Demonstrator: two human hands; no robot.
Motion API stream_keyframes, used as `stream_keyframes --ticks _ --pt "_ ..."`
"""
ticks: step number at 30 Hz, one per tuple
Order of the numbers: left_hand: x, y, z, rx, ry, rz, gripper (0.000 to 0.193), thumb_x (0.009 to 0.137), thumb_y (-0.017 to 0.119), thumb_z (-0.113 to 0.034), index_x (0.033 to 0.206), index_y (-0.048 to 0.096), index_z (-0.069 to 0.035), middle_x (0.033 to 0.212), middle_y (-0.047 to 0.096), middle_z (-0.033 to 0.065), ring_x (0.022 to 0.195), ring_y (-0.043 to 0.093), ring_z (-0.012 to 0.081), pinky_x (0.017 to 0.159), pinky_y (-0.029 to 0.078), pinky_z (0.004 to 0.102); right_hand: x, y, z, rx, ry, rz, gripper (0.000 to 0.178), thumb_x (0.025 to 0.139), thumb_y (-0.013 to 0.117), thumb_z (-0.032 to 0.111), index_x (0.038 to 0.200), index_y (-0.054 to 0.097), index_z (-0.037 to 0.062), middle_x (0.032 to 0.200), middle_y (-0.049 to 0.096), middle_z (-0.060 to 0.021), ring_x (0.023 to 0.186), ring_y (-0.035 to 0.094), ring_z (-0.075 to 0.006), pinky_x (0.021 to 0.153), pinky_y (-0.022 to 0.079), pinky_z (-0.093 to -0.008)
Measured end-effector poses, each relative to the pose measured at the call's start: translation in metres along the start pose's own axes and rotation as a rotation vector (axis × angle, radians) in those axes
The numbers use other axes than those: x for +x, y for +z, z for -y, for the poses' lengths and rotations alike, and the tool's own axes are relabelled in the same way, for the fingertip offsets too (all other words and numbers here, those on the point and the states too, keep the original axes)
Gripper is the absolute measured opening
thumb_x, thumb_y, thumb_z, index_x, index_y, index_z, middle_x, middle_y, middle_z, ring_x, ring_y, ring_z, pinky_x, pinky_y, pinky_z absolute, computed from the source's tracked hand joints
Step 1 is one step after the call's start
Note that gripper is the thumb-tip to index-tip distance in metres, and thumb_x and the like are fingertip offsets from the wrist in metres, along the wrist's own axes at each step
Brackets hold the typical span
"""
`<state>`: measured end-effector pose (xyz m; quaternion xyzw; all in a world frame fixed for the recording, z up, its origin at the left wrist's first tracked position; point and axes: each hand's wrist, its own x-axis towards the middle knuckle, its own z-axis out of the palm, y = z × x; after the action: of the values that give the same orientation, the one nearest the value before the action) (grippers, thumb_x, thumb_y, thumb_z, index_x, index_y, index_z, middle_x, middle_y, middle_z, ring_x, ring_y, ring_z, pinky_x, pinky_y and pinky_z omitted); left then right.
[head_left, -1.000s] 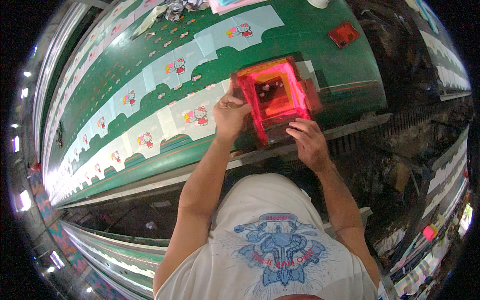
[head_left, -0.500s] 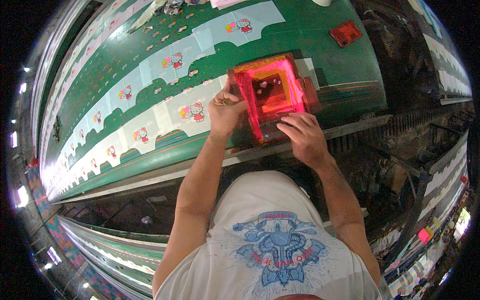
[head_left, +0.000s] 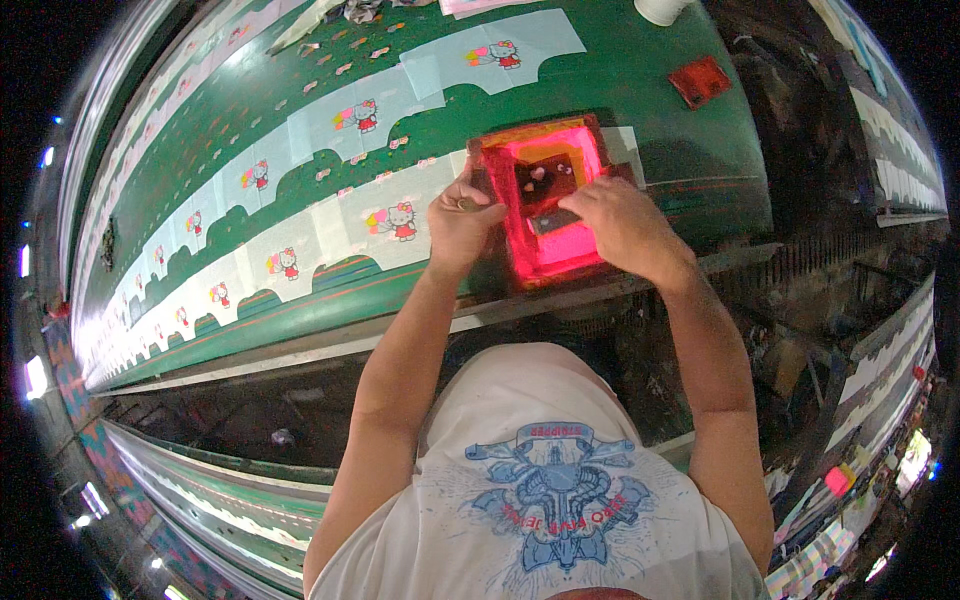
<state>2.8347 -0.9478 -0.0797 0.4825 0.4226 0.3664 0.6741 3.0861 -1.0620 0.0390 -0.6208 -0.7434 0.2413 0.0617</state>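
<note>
A screen-printing frame (head_left: 508,245) smeared with bright pink ink lies on the near edge of a long green table (head_left: 690,150). My left hand (head_left: 462,225) grips the frame's left side, thumb and fingers closed. Inside the frame, my right hand (head_left: 630,225) is closed on a dark squeegee (head_left: 548,221), which crosses the middle of the screen. Pink ink covers the near part of the screen, and small heart shapes show in its dark far part. Under the frame, a pale cut fabric piece (head_left: 625,150) sticks out on the right.
Rows of pale cut fabric pieces (head_left: 340,235) printed with a cartoon cat run leftward along the table. A red-stained block (head_left: 700,82) lies at the far right, with a white container (head_left: 660,10) beyond it. Crumpled cloth (head_left: 362,10) sits at the far edge.
My right hand has moved the squeegee from the frame's near end away from me to its middle. Pink ink now spreads over the near part. My left hand keeps its hold.
</note>
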Motion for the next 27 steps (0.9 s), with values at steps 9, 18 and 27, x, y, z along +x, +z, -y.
stream_keyframes --ticks 9,18,27 --pt "0.001 -0.001 0.005 -0.066 0.002 0.023 0.034 0.077 0.086 0.018 0.081 0.063 -0.007 0.17 0.047 0.0354 0.15 0.058 0.0234 0.114 0.052 0.0369 0.06 0.007 -0.032 -0.017 -0.032 -0.314 0.046 0.09 0.065 -0.003 0.135 0.072 0.0029 0.129 0.075 -0.0198 0.125 0.067 -0.0414 0.114 0.052 -0.0521" --pt "-0.002 0.004 0.011 0.054 0.116 -0.039 0.034 0.08 0.087 0.017 0.081 0.062 -0.007 0.173 0.048 0.0276 0.126 0.072 0.0186 0.098 0.06 0.0326 -0.002 0.049 0.008 -0.173 -0.091 -0.354 0.046 0.096 0.063 0.011 0.14 0.074 0.0094 0.131 0.069 -0.0133 0.121 0.064 -0.0355 0.109 0.051 -0.0518" --pt "-0.001 0.001 0.001 0.078 0.034 -0.014 0.026 0.079 0.087 0.007 0.08 0.063 -0.004 0.168 0.047 0.0397 0.155 0.054 0.0361 0.123 0.046 0.0397 -0.049 0.064 0.037 -0.144 -0.071 -0.304 0.042 0.095 0.066 0.015 0.136 0.075 0.01 0.136 0.069 -0.0122 0.123 0.065 -0.0334 0.108 0.055 -0.0499"
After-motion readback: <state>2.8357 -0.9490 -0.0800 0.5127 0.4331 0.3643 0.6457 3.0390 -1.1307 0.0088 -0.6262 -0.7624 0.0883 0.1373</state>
